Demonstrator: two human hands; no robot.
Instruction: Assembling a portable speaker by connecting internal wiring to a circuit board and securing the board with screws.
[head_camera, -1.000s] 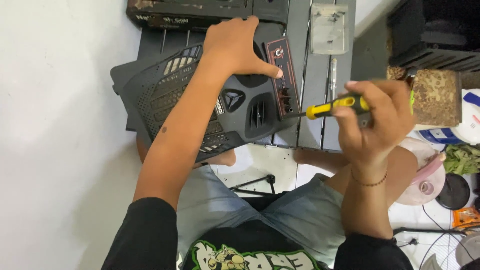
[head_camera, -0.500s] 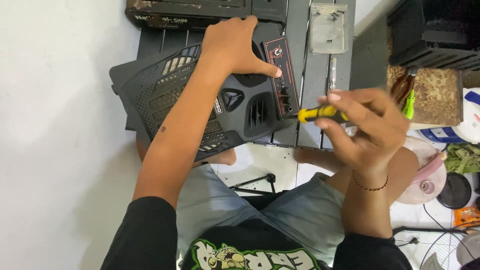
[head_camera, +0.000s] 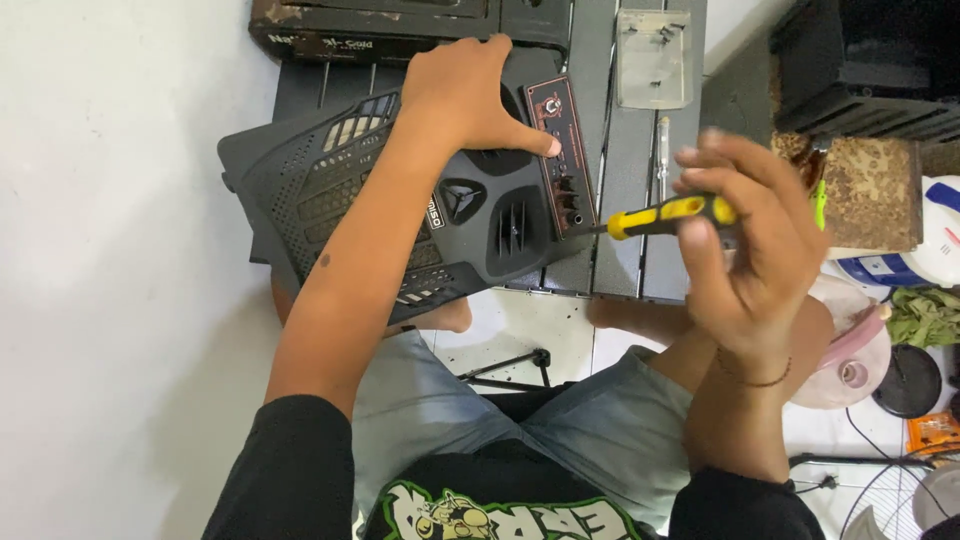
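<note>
A black plastic speaker front panel (head_camera: 330, 200) with grille slots lies tilted on a dark slatted table (head_camera: 620, 200). My left hand (head_camera: 470, 90) presses down on its upper part, thumb beside a reddish control strip (head_camera: 562, 150) with knobs and sockets. My right hand (head_camera: 755, 250) holds a yellow-and-black screwdriver (head_camera: 665, 212) by the handle, fingers loosely spread around it. The shaft points left and its tip meets the lower end of the control strip.
A clear plastic piece (head_camera: 652, 45) and a thin tool (head_camera: 662, 150) lie on the table. A dark box (head_camera: 380, 25) sits at the far edge. A brown mat (head_camera: 870, 190), a pink-and-white appliance (head_camera: 850, 350) and fan parts (head_camera: 905, 380) crowd the floor at right.
My right hand has turned around the screwdriver handle, its fingers shifting from a closed grip to a looser, spread one. The left hand and panel stay put.
</note>
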